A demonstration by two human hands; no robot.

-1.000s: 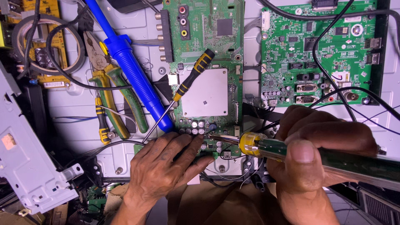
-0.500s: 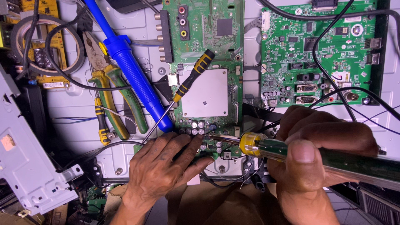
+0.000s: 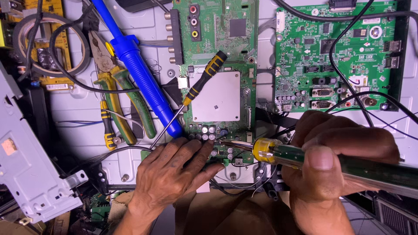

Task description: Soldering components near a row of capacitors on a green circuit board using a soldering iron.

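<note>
Two hands meet at the near edge of the middle circuit board (image 3: pixel 216 65): the left hand (image 3: pixel 172 172) lies spread flat, pinning it steady, while the right hand (image 3: pixel 335 163) grips a soldering iron (image 3: pixel 278 152), its tip aimed at the board's capacitors (image 3: pixel 208 132).

Left hand (image 3: pixel 174 172) flat, right hand (image 3: pixel 335 161) seemingly fisted

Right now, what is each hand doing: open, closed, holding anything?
Left hand: open, flat, fingers pressing on the lower edge of the green circuit board, holding nothing.
Right hand: closed around the soldering iron.
</note>
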